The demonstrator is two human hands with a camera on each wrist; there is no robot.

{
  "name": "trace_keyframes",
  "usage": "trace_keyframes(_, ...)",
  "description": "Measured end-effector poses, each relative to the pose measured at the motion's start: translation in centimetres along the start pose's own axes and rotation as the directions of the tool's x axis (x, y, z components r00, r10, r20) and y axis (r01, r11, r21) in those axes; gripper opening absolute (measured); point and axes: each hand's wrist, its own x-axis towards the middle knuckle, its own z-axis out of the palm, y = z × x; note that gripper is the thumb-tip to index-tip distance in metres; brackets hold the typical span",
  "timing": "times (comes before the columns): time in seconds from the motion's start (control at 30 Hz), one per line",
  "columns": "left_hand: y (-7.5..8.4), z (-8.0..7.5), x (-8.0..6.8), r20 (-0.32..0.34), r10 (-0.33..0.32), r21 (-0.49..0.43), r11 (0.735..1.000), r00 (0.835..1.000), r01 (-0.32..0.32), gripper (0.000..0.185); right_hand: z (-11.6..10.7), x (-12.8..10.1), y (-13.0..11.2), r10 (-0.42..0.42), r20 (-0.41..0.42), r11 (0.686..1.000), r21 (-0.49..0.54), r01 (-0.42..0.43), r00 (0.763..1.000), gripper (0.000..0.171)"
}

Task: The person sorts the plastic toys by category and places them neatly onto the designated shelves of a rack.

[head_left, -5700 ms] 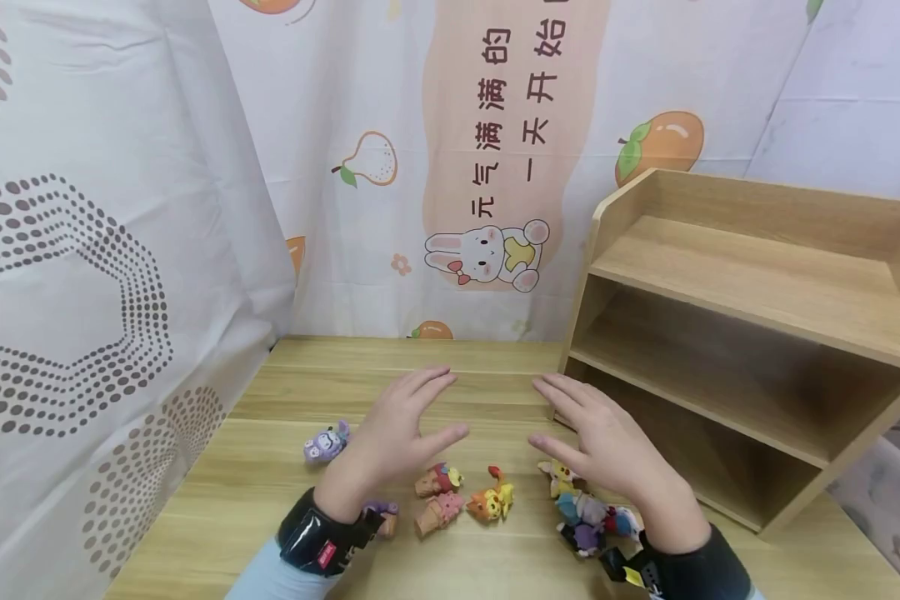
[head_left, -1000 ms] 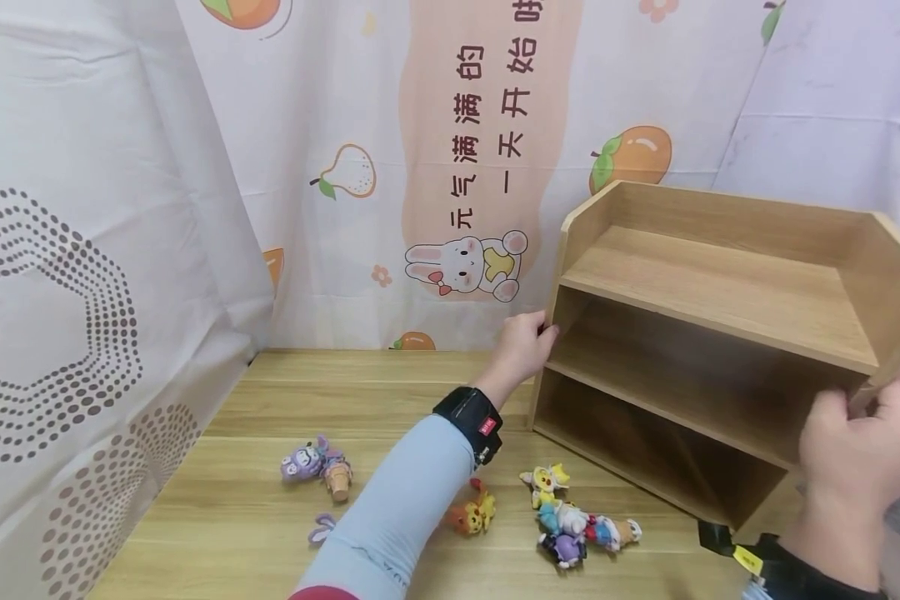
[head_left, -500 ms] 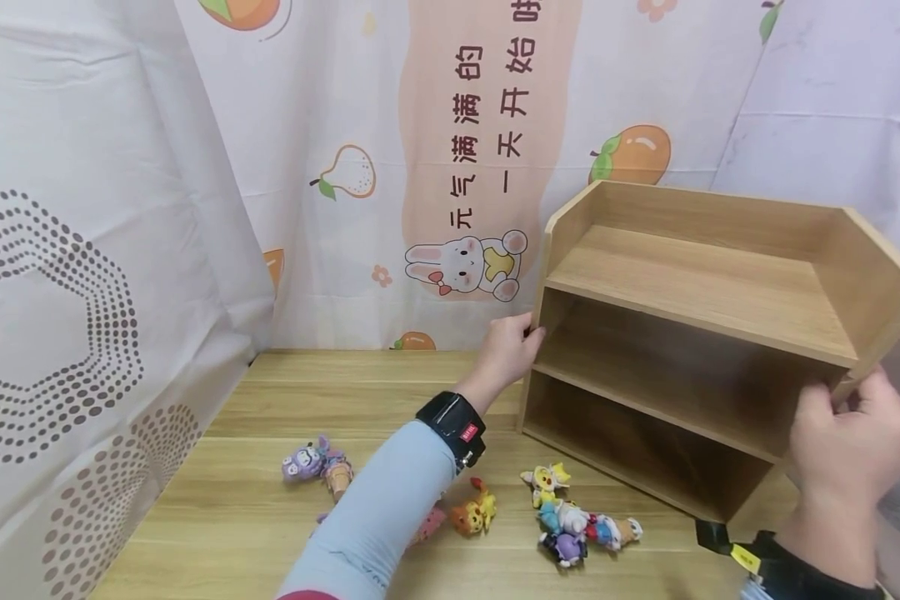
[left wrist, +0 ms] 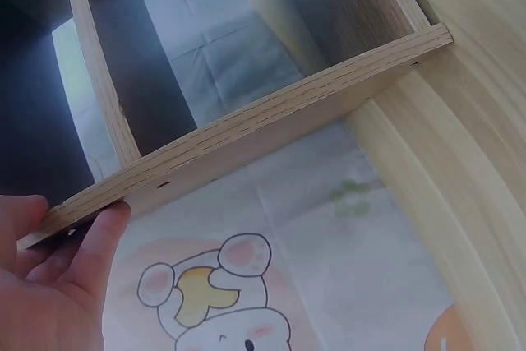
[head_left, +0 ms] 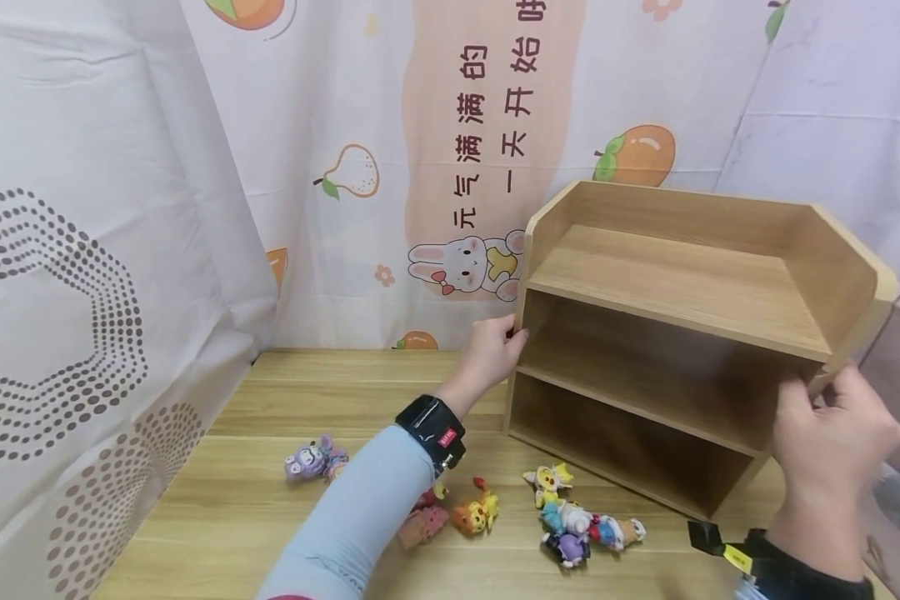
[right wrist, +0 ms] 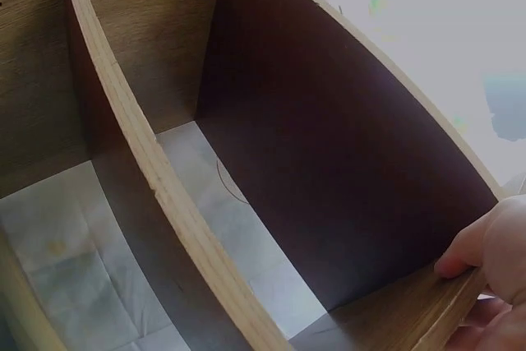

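Note:
A light wooden shelf unit (head_left: 667,333) with a railed top and two compartments below stands on the right of the table. My left hand (head_left: 489,354) grips the front edge of its left side panel, thumb on the inner face. On the opposite side, my right hand (head_left: 832,433) grips the right panel's front edge below the top board. In the left wrist view, the fingers (left wrist: 103,244) wrap the panel edge beside the middle board. The right wrist view shows the thumb (right wrist: 464,256) inside the upper compartment.
Several small toy figures (head_left: 570,518) lie in front of the shelf. An orange-and-yellow figure (head_left: 476,512) and a pink cone-shaped one (head_left: 423,525) lie near my left sleeve; purple ones (head_left: 315,458) lie farther left. Printed curtains (head_left: 345,275) hang behind the table (head_left: 217,517).
Earlier, both hands hovered open above the toys. Over the last second, gripped at both sides, the shelf unit has slid left along the table with both hands moving along.

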Motion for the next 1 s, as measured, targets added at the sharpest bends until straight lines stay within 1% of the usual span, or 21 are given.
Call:
trace_keyframes(0.07,-0.2,-0.4,-0.2,0.002,-0.004,-0.006,1.000,1.000,0.004,0.018,0.3,-0.1,-0.3,0.008,0.014,1.000,0.004,-0.008,1.000,0.024)
trace_keyframes(0.13,-0.5,-0.8,-0.3,-0.001,-0.004,-0.004,1.000,1.000,0.004,0.018,0.4,-0.2,-0.5,-0.002,0.022,1.000,0.014,0.002,1.000,0.025)
trace_keyframes(0.27,-1.0,-1.5,-0.7,-0.012,-0.001,0.001,1.000,1.000,0.001,0.017,0.9,-0.5,-1.0,-0.017,0.020,0.999,0.041,0.016,1.000,0.025)
trace_keyframes(0.37,-1.3,-1.9,-0.9,-0.023,0.002,0.009,1.000,1.000,-0.002,0.018,1.1,-0.6,-1.3,-0.008,0.027,0.998,0.058,0.006,1.000,0.025)
trace_keyframes(0.47,-1.5,-2.3,-1.1,-0.027,0.007,0.004,1.000,1.000,-0.007,0.018,1.2,-0.7,-1.6,0.021,0.054,0.998,0.062,-0.024,0.998,0.022)
trace_keyframes(0.6,-1.9,-2.8,-1.4,-0.036,-0.002,0.002,1.000,0.999,0.002,0.016,1.2,-1.0,-1.9,0.094,0.117,0.993,0.062,-0.102,0.989,0.019)
trace_keyframes(0.67,-2.1,-3.1,-1.5,-0.044,-0.007,0.017,1.000,0.999,0.007,0.016,1.2,-1.1,-2.0,0.121,0.151,0.989,0.065,-0.132,0.981,0.025)
trace_keyframes(0.73,-2.2,-3.4,-1.7,-0.049,-0.017,0.030,0.999,0.999,0.019,0.017,1.4,-1.3,-2.0,0.132,0.181,0.985,0.088,-0.150,0.975,0.033)
trace_keyframes(1.0,-2.9,-4.9,-2.5,-0.073,-0.022,0.043,0.999,0.997,0.025,0.017,2.2,-1.6,-2.3,0.075,0.258,0.971,0.201,-0.130,0.963,0.048)
